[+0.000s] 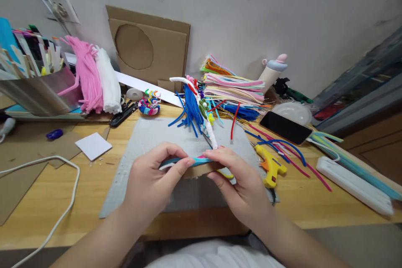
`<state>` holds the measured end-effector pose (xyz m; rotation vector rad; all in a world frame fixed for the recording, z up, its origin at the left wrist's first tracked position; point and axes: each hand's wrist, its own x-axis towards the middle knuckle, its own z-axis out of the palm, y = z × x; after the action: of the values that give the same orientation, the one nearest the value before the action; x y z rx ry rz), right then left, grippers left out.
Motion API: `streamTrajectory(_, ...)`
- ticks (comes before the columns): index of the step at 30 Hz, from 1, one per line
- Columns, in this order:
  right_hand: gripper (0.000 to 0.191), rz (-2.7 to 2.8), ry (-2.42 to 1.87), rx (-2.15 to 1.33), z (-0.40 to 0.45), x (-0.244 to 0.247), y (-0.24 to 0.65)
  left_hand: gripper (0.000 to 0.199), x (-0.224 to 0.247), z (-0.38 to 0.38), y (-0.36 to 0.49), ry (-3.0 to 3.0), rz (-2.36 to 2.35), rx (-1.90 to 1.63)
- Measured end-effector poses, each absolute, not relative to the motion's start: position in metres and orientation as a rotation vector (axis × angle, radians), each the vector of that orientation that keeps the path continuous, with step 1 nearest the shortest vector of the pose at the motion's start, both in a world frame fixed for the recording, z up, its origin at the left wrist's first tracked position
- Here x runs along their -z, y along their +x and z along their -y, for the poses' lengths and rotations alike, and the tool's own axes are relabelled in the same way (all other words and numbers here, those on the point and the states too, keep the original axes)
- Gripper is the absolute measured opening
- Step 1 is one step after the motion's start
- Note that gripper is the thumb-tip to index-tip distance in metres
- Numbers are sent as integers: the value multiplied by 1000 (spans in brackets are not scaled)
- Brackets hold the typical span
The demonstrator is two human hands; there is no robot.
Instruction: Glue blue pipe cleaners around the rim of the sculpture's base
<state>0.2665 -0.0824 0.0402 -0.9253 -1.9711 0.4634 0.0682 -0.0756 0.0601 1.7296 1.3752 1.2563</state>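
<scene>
Above the grey cutting mat [119, 180], both hands hold a small cardboard piece [201, 170] edged with coloured pipe cleaners. My left hand [153, 176] pinches its left end, the thumb lying along a light blue pipe cleaner [198, 161]. Closed on the right end is my right hand [240, 180], fingers on top and thumb beneath. A bit of yellow pipe cleaner [226, 173] shows under the right fingers, and some pink shows near the fingertips. Just beyond, a white wrapped stem [211, 134] with green and yellow parts rests by a bundle of blue pipe cleaners [192, 106].
A yellow glue gun [270, 165] lies right of the mat, near a phone [285, 127] and a white power strip [354, 185]. Pipe cleaner bundles [234, 86] lie behind. A metal container [40, 92] of sticks stands left. A white cable [75, 184] crosses the table's left side.
</scene>
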Motion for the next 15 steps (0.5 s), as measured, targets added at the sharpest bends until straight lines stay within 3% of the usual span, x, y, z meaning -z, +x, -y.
streamTrajectory(15, 28, 1955, -881, -445, 77, -42, 266, 12, -76, 75, 64, 1853, -1324, -1154)
